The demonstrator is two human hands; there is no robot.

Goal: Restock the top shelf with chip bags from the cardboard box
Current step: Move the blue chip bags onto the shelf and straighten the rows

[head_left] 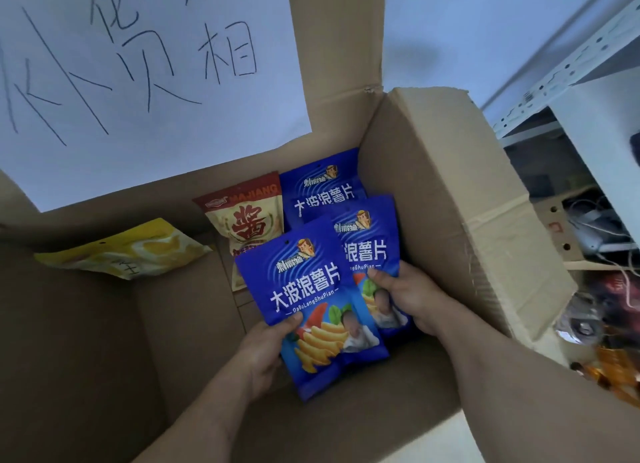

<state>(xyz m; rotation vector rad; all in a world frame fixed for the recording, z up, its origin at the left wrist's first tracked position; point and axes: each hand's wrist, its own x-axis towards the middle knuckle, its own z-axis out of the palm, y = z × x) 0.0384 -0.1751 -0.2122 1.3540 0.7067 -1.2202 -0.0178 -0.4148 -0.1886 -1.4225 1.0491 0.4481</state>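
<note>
Both my hands are inside the open cardboard box. My left hand grips a blue chip bag by its left edge, thumb on the front. My right hand holds a second blue chip bag at its lower right, partly behind the first. A third blue chip bag leans against the box's back wall. Beside it stand a red and cream snack bag and, further left, a yellow bag lying tilted.
A white paper sheet with handwritten characters covers the raised box flap. To the right stands a white metal shelf rack holding cables and clutter. Orange and dark packets lie low at the right.
</note>
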